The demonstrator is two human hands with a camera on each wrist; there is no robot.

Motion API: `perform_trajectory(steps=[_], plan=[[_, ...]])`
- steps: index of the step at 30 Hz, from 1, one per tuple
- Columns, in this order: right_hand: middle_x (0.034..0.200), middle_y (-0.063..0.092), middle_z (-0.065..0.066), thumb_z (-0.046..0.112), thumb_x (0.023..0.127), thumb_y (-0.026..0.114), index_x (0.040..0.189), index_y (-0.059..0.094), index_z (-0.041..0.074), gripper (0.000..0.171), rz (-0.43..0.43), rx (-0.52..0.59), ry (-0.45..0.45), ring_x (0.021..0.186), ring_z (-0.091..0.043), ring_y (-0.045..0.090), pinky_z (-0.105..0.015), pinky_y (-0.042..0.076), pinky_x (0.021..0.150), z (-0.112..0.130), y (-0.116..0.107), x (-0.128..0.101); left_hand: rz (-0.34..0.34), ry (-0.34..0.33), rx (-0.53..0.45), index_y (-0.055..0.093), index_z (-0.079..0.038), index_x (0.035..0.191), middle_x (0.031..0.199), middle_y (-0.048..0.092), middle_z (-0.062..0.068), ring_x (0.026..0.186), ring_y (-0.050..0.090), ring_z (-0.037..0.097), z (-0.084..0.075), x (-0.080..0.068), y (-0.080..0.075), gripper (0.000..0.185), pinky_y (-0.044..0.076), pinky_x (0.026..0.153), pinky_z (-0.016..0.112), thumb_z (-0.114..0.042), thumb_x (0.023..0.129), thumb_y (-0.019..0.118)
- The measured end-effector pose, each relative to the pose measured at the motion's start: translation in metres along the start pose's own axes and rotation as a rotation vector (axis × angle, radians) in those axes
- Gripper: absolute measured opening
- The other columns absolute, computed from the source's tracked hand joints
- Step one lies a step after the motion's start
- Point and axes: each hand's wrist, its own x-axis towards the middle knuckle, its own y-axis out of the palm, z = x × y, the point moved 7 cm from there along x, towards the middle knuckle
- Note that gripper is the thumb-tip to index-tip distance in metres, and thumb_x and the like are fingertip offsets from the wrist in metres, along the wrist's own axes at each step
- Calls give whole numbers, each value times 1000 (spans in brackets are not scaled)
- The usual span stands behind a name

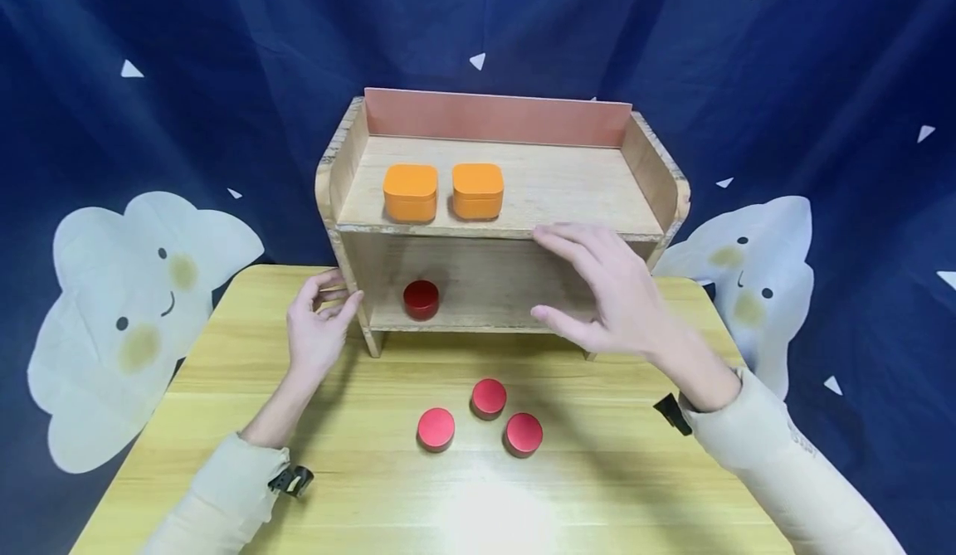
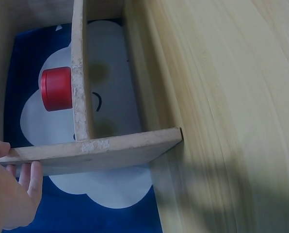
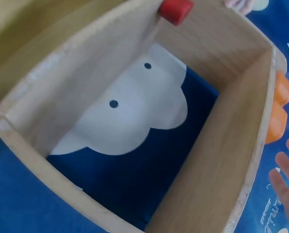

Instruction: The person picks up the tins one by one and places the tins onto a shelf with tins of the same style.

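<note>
From where I stand, the left hand (image 1: pixel 317 323) has the left side panel (image 2: pixel 120 150) of the wooden shelf (image 1: pixel 568 186) pinched between thumb and fingers, while the right hand (image 1: pixel 616 289) hovers in front of the upper board's edge, fingers straight, thumb well apart, holding nothing. I'd say a firm, even grip on that panel matters most, since a tug could shift whatever stands loose; the right hand had best pass well clear of the board's edge. The shelf is pale, grained wood, its cut edges rough and chipped, with rounded front corners and a smooth pink back panel (image 1: pixel 496 119). On its upper board, towards the left, stand two orange boxes (image 1: pixel 410 194), blunt-cornered, each with a thin lid seam. Below, a red tin (image 1: pixel 421 300) sits left of middle on the lower board, squat and round, with a slight gloss. Three more red tins (image 1: pixel 489 399) lie close together but apart on the yellowish, streaky desk (image 1: pixel 358 489) in front.
</note>
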Motion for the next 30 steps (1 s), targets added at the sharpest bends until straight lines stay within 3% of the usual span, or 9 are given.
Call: perform_trajectory(steps=[7, 18, 25, 30], plan=[[138, 70, -12, 67, 100, 51, 142, 63, 6, 75, 51, 1, -10, 128, -32, 63, -46, 51, 110, 11, 8, -23, 4, -2, 22, 64, 10, 125, 105, 65, -24, 93, 67, -4, -1, 0, 0, 36, 61, 79, 10, 8, 91, 75], [127, 74, -11, 58, 102, 55, 135, 67, 2, 66, 6, 71, -77, 116, -29, 69, -42, 54, 100, 19, 29, -64, 13, -7, 28, 65, 8, 126, 106, 65, -21, 94, 67, -2, 0, 1, -1, 36, 61, 79, 10, 5, 92, 76], [128, 74, -6, 61, 102, 55, 136, 67, 6, 66, 96, 101, -4, 116, -25, 68, -40, 56, 98, 15, 51, -95, 5, -6, 31, 65, 9, 126, 106, 64, -22, 94, 67, -3, -1, 1, 0, 36, 60, 78, 7, 6, 92, 75], [132, 72, -4, 58, 98, 63, 142, 63, 12, 63, 165, 141, 72, 118, -23, 67, -43, 60, 97, 13, 67, -118, 0, -14, 31, 65, 9, 125, 107, 64, -20, 93, 67, -2, 0, 0, 0, 36, 59, 77, 6, 7, 91, 76]])
